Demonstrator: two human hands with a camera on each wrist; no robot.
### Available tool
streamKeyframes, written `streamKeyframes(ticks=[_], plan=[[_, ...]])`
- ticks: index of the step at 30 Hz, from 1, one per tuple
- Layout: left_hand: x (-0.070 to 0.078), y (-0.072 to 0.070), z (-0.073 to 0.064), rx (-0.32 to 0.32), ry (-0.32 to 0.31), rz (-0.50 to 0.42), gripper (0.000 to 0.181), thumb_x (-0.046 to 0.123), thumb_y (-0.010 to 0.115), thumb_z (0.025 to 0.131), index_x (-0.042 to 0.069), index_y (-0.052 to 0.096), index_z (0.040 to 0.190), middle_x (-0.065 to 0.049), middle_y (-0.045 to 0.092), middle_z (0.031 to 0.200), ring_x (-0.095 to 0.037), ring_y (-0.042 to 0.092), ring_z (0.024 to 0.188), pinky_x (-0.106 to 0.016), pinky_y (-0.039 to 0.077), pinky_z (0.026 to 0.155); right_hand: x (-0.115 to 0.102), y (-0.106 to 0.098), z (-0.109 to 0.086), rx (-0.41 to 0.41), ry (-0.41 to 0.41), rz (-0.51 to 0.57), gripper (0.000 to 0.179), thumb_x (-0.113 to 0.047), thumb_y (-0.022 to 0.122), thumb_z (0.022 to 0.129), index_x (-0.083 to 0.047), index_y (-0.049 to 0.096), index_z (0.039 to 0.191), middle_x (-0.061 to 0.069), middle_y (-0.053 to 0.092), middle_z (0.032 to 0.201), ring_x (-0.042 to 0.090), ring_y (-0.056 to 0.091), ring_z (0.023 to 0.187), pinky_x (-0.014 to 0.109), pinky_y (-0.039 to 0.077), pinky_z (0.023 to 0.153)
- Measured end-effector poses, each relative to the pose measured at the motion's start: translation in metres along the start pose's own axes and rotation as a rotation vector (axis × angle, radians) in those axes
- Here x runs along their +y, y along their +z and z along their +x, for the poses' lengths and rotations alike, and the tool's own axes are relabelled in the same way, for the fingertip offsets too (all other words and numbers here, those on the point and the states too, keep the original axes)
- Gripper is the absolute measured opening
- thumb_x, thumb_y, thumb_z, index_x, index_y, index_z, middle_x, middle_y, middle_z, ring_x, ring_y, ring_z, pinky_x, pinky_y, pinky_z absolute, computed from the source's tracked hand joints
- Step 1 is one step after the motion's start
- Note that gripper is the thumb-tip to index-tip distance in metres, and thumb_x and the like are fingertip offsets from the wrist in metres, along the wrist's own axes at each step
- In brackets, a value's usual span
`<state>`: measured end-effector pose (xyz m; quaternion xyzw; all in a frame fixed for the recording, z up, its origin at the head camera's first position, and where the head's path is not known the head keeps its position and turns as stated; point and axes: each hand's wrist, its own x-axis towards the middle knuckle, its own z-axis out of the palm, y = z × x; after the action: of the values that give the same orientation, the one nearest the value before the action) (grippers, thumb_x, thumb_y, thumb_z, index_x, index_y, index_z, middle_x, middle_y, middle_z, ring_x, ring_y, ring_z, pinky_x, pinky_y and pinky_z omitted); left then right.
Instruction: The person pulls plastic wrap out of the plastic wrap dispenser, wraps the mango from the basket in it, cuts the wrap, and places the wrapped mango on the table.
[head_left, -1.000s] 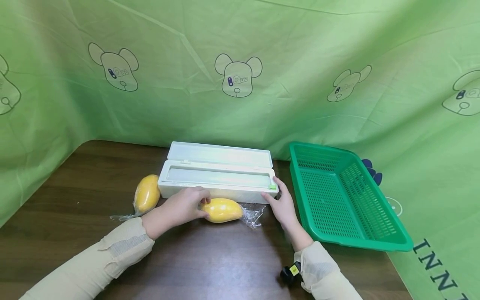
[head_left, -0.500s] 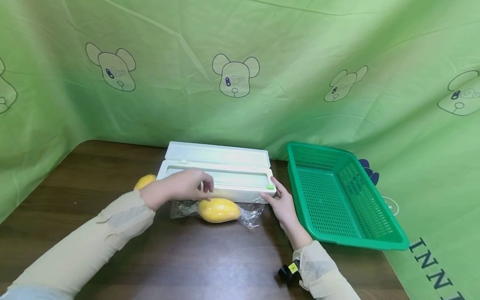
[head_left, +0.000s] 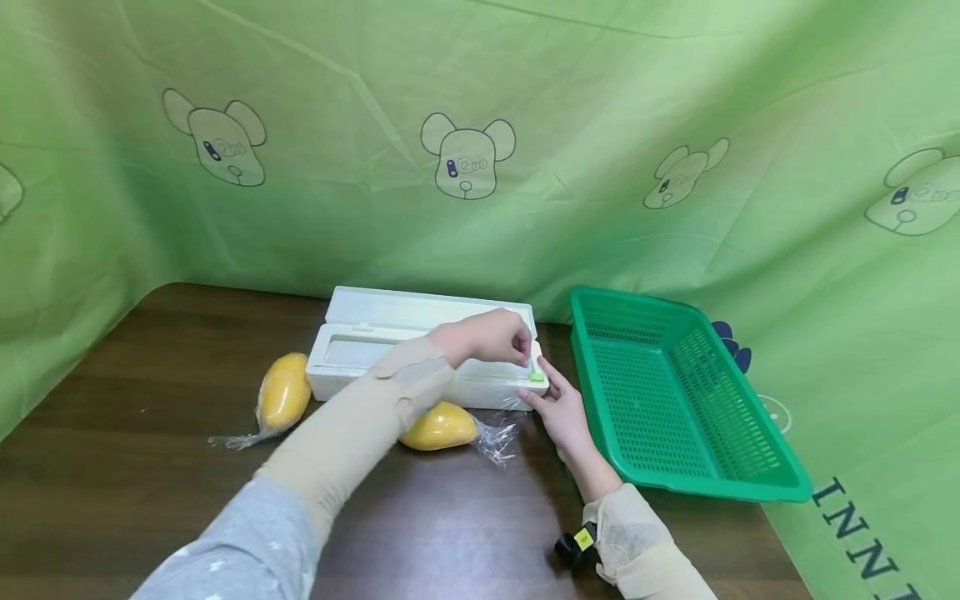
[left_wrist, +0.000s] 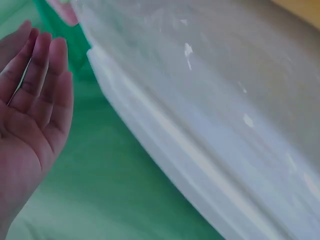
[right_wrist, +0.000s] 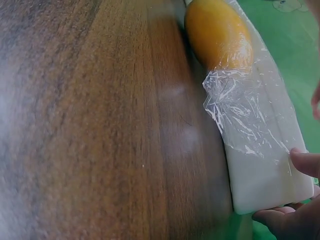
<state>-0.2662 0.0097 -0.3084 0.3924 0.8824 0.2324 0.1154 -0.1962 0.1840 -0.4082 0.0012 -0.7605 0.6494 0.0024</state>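
Observation:
A white cling film dispenser (head_left: 480, 393) lies on the table with its lid (head_left: 375, 306) tipped back. My right hand (head_left: 564, 417) grips its right end; in the right wrist view the thumb is on one face and the fingers (right_wrist: 272, 217) curl at the end. Over that end hovers my left hand (head_left: 491, 335), just above the green slider (head_left: 536, 377). The left wrist view shows its fingers (left_wrist: 57, 100) loosely bent with nothing between them. A mango-like yellow fruit (head_left: 441, 427) in clear film (right_wrist: 240, 110) lies against the dispenser's front, partly hidden by the left sleeve.
A second film-wrapped yellow fruit (head_left: 285, 390) lies at the dispenser's left end. On the right stands a green plastic basket (head_left: 600, 400). A green printed curtain (head_left: 337, 208) hangs behind the table (head_left: 450, 525). A black device (head_left: 573, 546) sits by the right wrist.
My left hand has left the yellow fruit, risen and crossed to the right above the dispenser, toward the slider. My right hand has kept its grip on the right end.

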Motion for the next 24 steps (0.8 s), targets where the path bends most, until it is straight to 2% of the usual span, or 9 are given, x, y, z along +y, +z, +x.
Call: streamKeyframes(ticks=[4,8,11,17,24], plan=[[0.006,0.015,0.018,-0.008,-0.036,0.048,0.01,0.014,0.071,0.098,0.008,0.077,0.093,0.001,0.071,0.088,-0.01,0.059,0.08,-0.025,0.049,0.077,0.003,0.001,0.0,-0.008,-0.015,0.017,0.066,0.01,0.066,0.094,0.004,0.039,0.153,0.028,0.05,0.146,0.018,0.061,0.115,0.015,0.051,0.086],[0.009,0.026,0.026,-0.017,-0.073,0.104,0.009,0.019,0.073,0.097,0.011,0.078,0.096,0.003,0.071,0.09,-0.011,0.06,0.082,-0.026,0.05,0.075,0.004,0.001,-0.001,-0.007,-0.028,0.02,0.065,0.011,0.066,0.093,0.005,0.041,0.152,0.029,0.054,0.142,0.013,0.064,0.109,0.015,0.051,0.085],[0.011,0.03,0.028,-0.022,-0.078,0.122,0.01,0.018,0.074,0.096,0.01,0.079,0.098,0.003,0.072,0.092,-0.011,0.061,0.082,-0.025,0.05,0.075,0.005,0.0,-0.001,-0.009,-0.039,0.019,0.063,0.011,0.065,0.093,0.007,0.042,0.151,0.03,0.053,0.142,0.016,0.064,0.112,0.016,0.051,0.086],[0.012,0.031,0.027,-0.019,-0.031,0.129,0.009,0.009,0.072,0.094,0.007,0.08,0.099,-0.001,0.075,0.097,-0.012,0.065,0.084,-0.023,0.052,0.075,0.006,-0.002,-0.002,-0.006,-0.054,-0.019,0.06,0.01,0.066,0.093,0.007,0.043,0.149,0.031,0.052,0.142,0.022,0.062,0.116,0.015,0.051,0.085],[0.009,0.031,0.026,-0.009,-0.001,0.111,0.01,0.003,0.072,0.091,0.006,0.08,0.097,-0.003,0.075,0.098,-0.012,0.064,0.085,-0.022,0.051,0.074,0.007,-0.004,0.0,-0.013,-0.071,-0.056,0.059,0.01,0.066,0.093,0.006,0.045,0.148,0.031,0.054,0.14,0.017,0.064,0.109,0.016,0.052,0.081]])
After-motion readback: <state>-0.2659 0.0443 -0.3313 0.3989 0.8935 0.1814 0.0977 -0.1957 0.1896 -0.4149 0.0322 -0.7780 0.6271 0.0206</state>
